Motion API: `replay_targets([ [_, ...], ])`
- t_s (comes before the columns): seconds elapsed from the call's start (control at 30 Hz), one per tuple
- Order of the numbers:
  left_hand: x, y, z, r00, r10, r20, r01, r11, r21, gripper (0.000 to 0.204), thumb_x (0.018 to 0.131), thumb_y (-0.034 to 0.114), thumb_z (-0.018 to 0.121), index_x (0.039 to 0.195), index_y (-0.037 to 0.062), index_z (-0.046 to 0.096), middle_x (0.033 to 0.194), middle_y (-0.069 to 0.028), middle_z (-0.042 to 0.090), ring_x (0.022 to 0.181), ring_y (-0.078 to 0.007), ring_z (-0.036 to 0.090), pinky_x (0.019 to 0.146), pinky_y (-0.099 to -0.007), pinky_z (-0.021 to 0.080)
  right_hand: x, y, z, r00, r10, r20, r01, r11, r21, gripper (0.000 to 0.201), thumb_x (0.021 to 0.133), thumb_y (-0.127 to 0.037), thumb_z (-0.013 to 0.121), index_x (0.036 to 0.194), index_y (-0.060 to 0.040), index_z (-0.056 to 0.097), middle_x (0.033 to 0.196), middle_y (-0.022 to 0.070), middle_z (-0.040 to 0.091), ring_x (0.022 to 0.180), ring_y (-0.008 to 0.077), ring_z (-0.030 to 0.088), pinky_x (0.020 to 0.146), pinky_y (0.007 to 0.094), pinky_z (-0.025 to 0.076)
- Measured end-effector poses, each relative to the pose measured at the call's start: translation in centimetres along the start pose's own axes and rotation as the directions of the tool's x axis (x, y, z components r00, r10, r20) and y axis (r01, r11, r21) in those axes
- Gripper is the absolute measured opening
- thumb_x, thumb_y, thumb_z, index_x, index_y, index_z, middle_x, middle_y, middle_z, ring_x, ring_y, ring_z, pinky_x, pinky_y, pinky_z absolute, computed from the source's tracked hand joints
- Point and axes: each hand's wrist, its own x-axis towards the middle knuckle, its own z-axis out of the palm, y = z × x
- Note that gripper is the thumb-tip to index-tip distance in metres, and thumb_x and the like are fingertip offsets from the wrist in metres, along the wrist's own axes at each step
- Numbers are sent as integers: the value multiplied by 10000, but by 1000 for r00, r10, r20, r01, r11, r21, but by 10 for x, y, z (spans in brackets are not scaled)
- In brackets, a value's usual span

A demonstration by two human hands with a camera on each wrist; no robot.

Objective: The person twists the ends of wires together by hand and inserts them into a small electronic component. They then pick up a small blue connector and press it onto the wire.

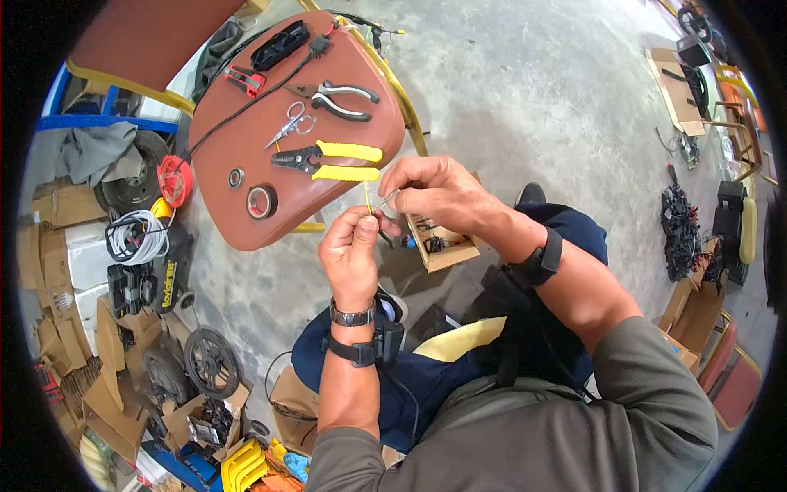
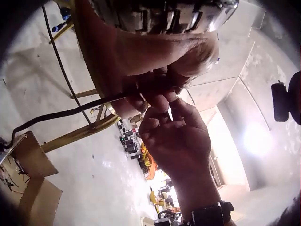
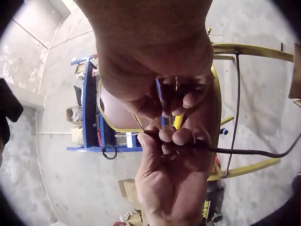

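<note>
My left hand (image 1: 351,252) grips the end of a black cable (image 3: 249,151), thumb and fingers closed around it. Thin wires (image 3: 138,122) stick out past its fingertips in the right wrist view. Just above and to the right, my right hand (image 1: 443,195) pinches at these thin wires, its fingertips right by the left ones. The left wrist view has both hands' fingertips together, with the black cable trailing off left. Yellow-handled wire strippers (image 1: 348,151) lie on the brown chair seat (image 1: 221,156) beside the hands.
On the seat also lie pliers (image 1: 344,112), scissors (image 1: 288,127), a red tool (image 1: 246,79), a tape roll (image 1: 261,192) and a smaller ring (image 1: 236,177). Below the hands an open cardboard box (image 1: 451,256) holds small parts. Wheels (image 1: 211,362) and boxes crowd the left floor.
</note>
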Motion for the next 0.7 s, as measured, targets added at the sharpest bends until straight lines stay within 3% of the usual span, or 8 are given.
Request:
replay_targets([
  [0.2,-2,2,-1,999,-53,9,53,997,-49,265,1004,230,617,1039,-32,624,823,-103,628,724,-214,621,719,-350,538,3,0,-5,981,-186,49,192,956,-222,69,841,-16,653,900,-6,686,983,46,645,996,145,602,875,306,482],
  [0.3,-3,4,3,997,-76,2,76,996,-51,260,1004,232,619,1032,-26,626,786,-90,616,661,-196,597,621,-314,509,5,2,-7,954,-297,42,294,899,-325,44,835,-20,667,877,-9,680,976,47,634,971,149,600,855,305,481],
  [0.4,-4,4,2,996,-84,3,84,996,-29,255,1004,235,618,1021,-19,627,743,-74,602,598,-173,563,548,-281,463,3,-2,-7,946,-322,34,310,871,-382,37,832,-31,673,865,-14,675,958,47,631,972,147,594,835,302,477],
  [0.5,-4,5,3,995,-102,19,103,991,-90,250,1002,240,621,1008,-10,628,718,-64,595,564,-153,533,516,-268,432,3,3,-7,978,-206,15,203,946,-252,39,835,-47,664,857,-18,677,917,24,633,927,122,591,807,285,473],
  [0.6,-5,6,1,991,-124,49,130,983,-129,246,999,241,624,1002,-5,627,731,-67,599,561,-148,522,514,-265,425,1,-4,-6,998,66,-2,-65,989,-134,52,842,-65,653,847,-21,679,882,-2,635,873,91,582,783,267,467],
  [0.7,-4,6,2,992,-122,43,129,958,-256,219,1000,191,624,1017,-27,647,739,-68,627,565,-109,530,518,-235,425,2,-3,-10,994,107,-27,-109,990,-93,62,845,-74,650,836,-20,680,855,-20,633,817,69,571,757,259,465],
])
